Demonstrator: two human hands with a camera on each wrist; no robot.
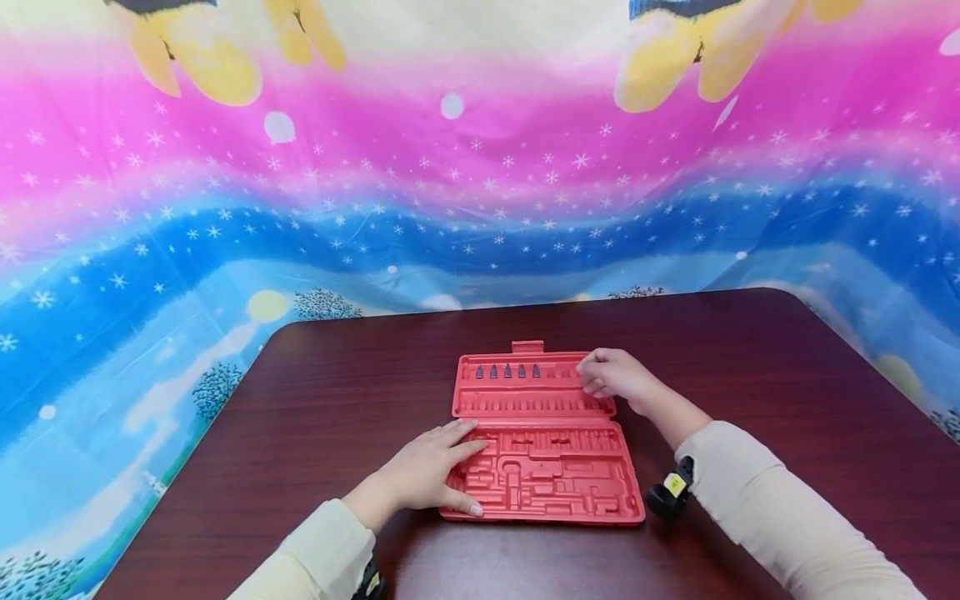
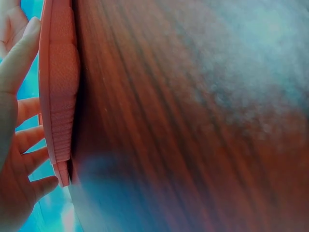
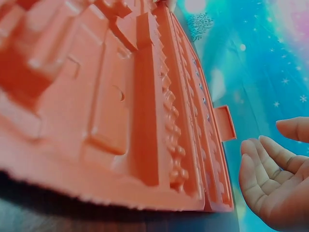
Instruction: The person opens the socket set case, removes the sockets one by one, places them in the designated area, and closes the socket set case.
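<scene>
A red plastic tool case (image 1: 558, 483) lies unfolded on the table, its hinged lid (image 1: 525, 406) towards the far side. Several small dark screwdriver bits (image 1: 507, 372) stand side by side in the left part of the lid's far row of slots. My left hand (image 1: 423, 467) rests on the case's left edge, fingers spread and thumb at the near corner. Over the right end of the lid is my right hand (image 1: 617, 377); in the right wrist view its fingers (image 3: 265, 169) are loosely bent, with nothing visible between them and the thumb.
The case's near half has moulded recesses with no tools in them. A latch tab (image 1: 528, 346) sticks out from the lid's far edge. The dark wooden table (image 1: 360, 375) has rounded far corners, and a colourful printed cloth (image 1: 480, 183) hangs behind it.
</scene>
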